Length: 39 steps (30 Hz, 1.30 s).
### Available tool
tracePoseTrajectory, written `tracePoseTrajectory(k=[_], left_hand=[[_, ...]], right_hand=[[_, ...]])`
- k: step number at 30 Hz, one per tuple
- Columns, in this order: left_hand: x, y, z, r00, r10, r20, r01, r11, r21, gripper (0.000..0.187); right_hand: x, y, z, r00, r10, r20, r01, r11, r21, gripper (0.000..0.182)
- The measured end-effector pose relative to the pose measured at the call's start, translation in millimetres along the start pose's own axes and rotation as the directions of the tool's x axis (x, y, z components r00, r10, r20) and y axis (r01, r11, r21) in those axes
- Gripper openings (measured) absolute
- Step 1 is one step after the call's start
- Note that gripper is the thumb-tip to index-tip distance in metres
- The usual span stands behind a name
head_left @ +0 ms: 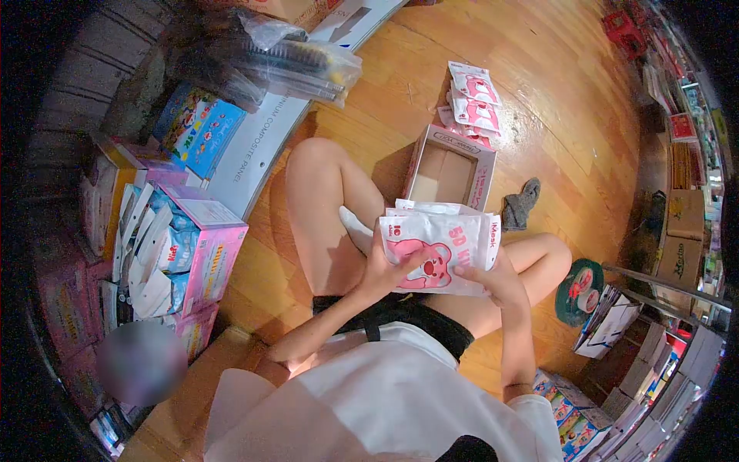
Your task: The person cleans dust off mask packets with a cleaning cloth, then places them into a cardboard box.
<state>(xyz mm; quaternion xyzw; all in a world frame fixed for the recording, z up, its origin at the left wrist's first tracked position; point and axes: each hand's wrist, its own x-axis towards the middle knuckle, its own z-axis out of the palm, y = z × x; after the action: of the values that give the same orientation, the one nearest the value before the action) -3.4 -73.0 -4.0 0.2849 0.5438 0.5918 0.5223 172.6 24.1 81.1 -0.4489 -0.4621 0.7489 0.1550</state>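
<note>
A stack of white mask packets [431, 242] with a pink bear print is held upright above my lap. My left hand [386, 268] grips its left side, the thumb lying across the front. On the right side my right hand [494, 279] is closed around the edge, its thumb on the front face. Just beyond the packets stands an open cardboard box [416, 169] with pink lettering, its brown bottom showing. Behind that box lies a pile of similar packets [476, 104] on the wooden floor.
A grey sock [522, 204] lies right of the box. To the left are a pink box of kids' masks [215, 254], a blue box [198, 131] and plastic-wrapped items [300, 65]. Green tape [568, 296] and cartons [685, 212] line the right side.
</note>
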Motion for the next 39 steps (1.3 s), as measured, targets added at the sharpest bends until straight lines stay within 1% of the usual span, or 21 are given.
tracePoseTrajectory(k=[3, 6, 9, 12, 15, 18, 19, 22, 23, 26, 27, 30, 31, 33, 34, 35, 36, 37, 38, 39], left_hand=[[1, 9, 5, 0.993, 0.115, -0.024, -0.114, 0.993, 0.037, 0.07], [0, 15, 5, 0.99, 0.143, -0.005, -0.142, 0.988, 0.061, 0.073], [-2, 13, 7, 0.985, 0.171, -0.015, -0.168, 0.979, 0.116, 0.074], [-1, 17, 10, 0.988, 0.155, -0.02, -0.153, 0.986, 0.06, 0.076], [8, 15, 7, 0.985, 0.167, 0.034, -0.17, 0.979, 0.112, 0.084], [21, 6, 9, 0.974, 0.221, 0.046, -0.217, 0.974, -0.065, 0.094], [25, 7, 8, 0.966, 0.247, 0.077, -0.244, 0.968, -0.052, 0.097], [30, 17, 4, 0.964, 0.267, 0.0, -0.263, 0.949, 0.172, 0.094], [33, 16, 5, 0.947, 0.316, -0.06, -0.303, 0.939, 0.163, 0.077], [34, 11, 3, 0.977, 0.196, -0.087, -0.205, 0.973, -0.105, 0.056], [33, 12, 7, 0.983, 0.173, -0.059, -0.18, 0.97, -0.163, 0.034], [39, 15, 21, 0.978, 0.067, 0.198, -0.029, 0.982, -0.188, 0.026], [46, 6, 28, 0.972, 0.122, 0.198, -0.115, 0.992, -0.048, 0.022], [61, -4, 38, 0.966, 0.153, 0.21, -0.182, 0.975, 0.126, 0.021], [70, -8, 42, 0.961, 0.168, 0.221, -0.215, 0.954, 0.209, 0.02], [80, -15, 44, 0.921, 0.284, 0.268, -0.377, 0.825, 0.421, 0.02], [89, -23, 45, 0.92, 0.236, 0.314, -0.374, 0.771, 0.515, 0.021], [98, -29, 46, 0.918, 0.185, 0.351, -0.373, 0.706, 0.602, 0.021], [106, -34, 47, 0.916, 0.13, 0.38, -0.372, 0.629, 0.682, 0.021], [114, -32, 49, 0.926, 0.052, 0.375, -0.323, 0.624, 0.712, 0.023]], right_hand=[[1, 4, 6, 0.999, -0.003, -0.043, 0.006, 0.999, 0.05, 0.052], [2, 7, 4, 0.999, -0.029, -0.03, 0.029, 0.999, -0.014, 0.052], [5, 7, 1, 0.998, -0.067, -0.018, 0.066, 0.998, -0.023, 0.052], [8, 8, 0, 0.996, -0.077, -0.054, 0.073, 0.995, -0.074, 0.05], [14, 10, -9, 0.987, -0.138, -0.086, 0.124, 0.98, -0.156, 0.047], [21, -7, -24, 0.958, -0.263, -0.113, 0.225, 0.936, -0.272, 0.044], [27, -8, -33, 0.956, -0.26, -0.137, 0.225, 0.948, -0.227, 0.04], [42, -35, -55, 0.958, -0.235, -0.163, 0.162, 0.915, -0.368, 0.036], [50, -37, -60, 0.937, -0.331, -0.115, 0.257, 0.872, -0.416, 0.032], [75, -45, -73, 0.888, -0.458, 0.029, 0.388, 0.715, -0.582, 0.03], [81, -48, -72, 0.888, -0.457, 0.059, 0.385, 0.667, -0.638, 0.034], [95, -61, -61, 0.903, -0.392, 0.175, 0.359, 0.465, -0.809, 0.044], [102, -60, -60, 0.907, -0.367, 0.206, 0.359, 0.419, -0.834, 0.047], [121, -52, -61, 0.914, -0.315, 0.256, 0.356, 0.318, -0.879, 0.054], [131, -49, -63, 0.9, -0.312, 0.306, 0.394, 0.278, -0.876, 0.056], [141, -47, -63, 0.884, -0.306, 0.352, 0.43, 0.238, -0.871, 0.058], [151, -45, -64, 0.868, -0.298, 0.397, 0.463, 0.199, -0.864, 0.06], [159, -46, -64, 0.87, -0.253, 0.424, 0.473, 0.183, -0.862, 0.065], [167, -47, -64, 0.865, -0.227, 0.448, 0.487, 0.156, -0.86, 0.065], [175, -47, -64, 0.857, -0.201, 0.474, 0.503, 0.129, -0.855, 0.066]])
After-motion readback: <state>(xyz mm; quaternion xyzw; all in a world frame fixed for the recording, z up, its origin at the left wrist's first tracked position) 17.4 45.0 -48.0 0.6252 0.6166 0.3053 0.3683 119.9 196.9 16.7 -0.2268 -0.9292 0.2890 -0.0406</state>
